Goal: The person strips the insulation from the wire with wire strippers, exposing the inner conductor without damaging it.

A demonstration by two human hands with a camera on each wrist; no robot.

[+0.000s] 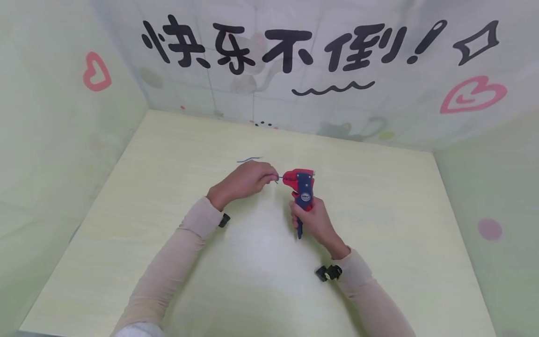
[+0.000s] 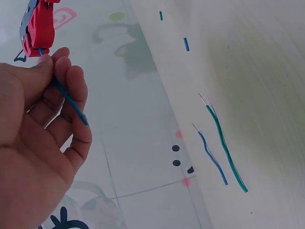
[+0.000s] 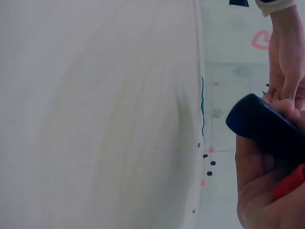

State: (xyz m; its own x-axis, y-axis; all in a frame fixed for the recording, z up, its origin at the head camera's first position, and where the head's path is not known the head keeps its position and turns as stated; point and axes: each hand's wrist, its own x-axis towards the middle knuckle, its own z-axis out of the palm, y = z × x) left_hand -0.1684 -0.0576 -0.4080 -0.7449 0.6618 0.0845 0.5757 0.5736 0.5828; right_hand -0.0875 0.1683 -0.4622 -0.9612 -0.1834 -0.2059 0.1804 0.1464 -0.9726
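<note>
A blue wire (image 2: 71,101) is pinched between the thumb and fingers of my left hand (image 1: 251,180). One end of it enters the red jaws of a wire stripper (image 1: 304,189), and the other end hangs down past my palm. My right hand (image 1: 313,217) grips the stripper by its dark blue handle (image 3: 259,119), fingers wrapped round it. The tool stands upright in the head view, with its red head turned toward my left hand. In the left wrist view the stripper's red nose (image 2: 40,28) sits right above my thumb tip.
On the pale table (image 1: 370,224) behind my left hand lie a green wire (image 2: 224,138) and a shorter blue wire (image 2: 212,157), each with a bare end. Small blue (image 2: 186,44) and green offcuts (image 2: 161,15) lie near them. Printed curtains (image 1: 261,103) border the table's back and sides.
</note>
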